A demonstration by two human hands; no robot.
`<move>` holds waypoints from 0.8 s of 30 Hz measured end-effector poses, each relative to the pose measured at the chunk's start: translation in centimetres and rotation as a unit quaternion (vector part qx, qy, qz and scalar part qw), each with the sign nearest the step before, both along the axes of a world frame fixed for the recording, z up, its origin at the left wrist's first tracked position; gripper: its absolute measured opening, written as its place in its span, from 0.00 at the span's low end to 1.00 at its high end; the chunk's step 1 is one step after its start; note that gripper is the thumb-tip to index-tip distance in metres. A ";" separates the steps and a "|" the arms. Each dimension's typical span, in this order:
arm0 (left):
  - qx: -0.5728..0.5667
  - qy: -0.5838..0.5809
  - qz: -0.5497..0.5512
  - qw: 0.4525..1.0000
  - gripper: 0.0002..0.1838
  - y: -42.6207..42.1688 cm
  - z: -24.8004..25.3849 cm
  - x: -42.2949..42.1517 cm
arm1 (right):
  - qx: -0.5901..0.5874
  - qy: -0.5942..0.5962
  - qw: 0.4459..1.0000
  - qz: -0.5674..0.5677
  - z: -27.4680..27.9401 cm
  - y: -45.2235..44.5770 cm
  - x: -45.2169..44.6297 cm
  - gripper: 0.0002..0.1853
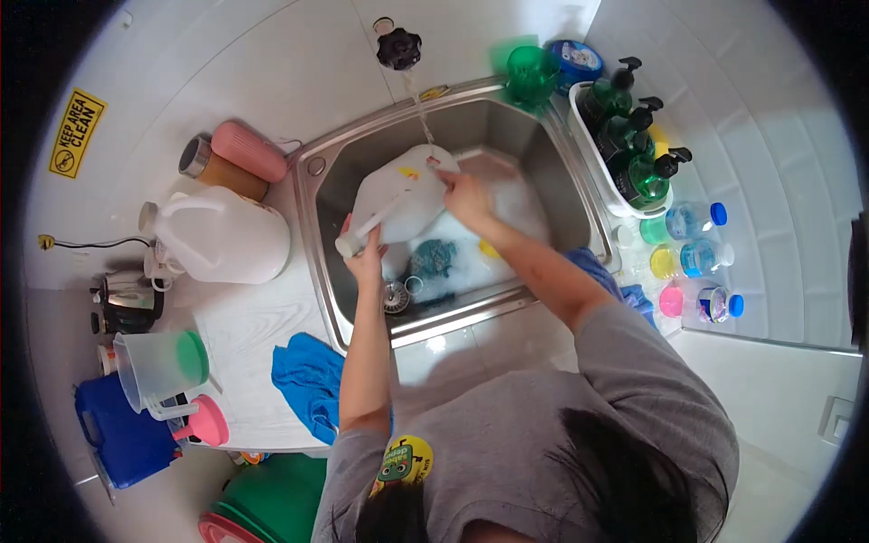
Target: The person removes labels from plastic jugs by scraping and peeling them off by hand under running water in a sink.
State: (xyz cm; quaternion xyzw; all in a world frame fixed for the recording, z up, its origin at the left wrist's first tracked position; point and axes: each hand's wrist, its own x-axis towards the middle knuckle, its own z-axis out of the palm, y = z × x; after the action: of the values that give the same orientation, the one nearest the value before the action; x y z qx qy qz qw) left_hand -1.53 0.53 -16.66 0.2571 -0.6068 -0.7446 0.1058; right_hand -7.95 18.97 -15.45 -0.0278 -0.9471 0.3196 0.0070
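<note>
Within the sink (pixel 547 149), the left hand (pixel 366 262) gripped a white jug (pixel 385 201) near its neck; 1 finger of the right hand (pixel 468 201) touched its wall. Rubbing under running water (pixel 420 113) seemed underway — next calling for steady support. The jug's underside was hidden; whether the right hand grasped anything — indeterminable.
</note>
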 end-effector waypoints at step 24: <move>-0.041 0.037 -0.018 0.998 0.32 1.5 -0.6 -0.6 | 0.092 0.085 0.992 0.002 -3.1 2.8 -2.3 0.22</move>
State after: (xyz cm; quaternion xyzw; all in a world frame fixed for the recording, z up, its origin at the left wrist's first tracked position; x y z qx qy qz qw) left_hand -2.16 2.07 -17.22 0.2144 -0.6371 -0.7297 0.1252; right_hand -10.26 21.73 -18.52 0.0024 -0.9686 0.2321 0.0892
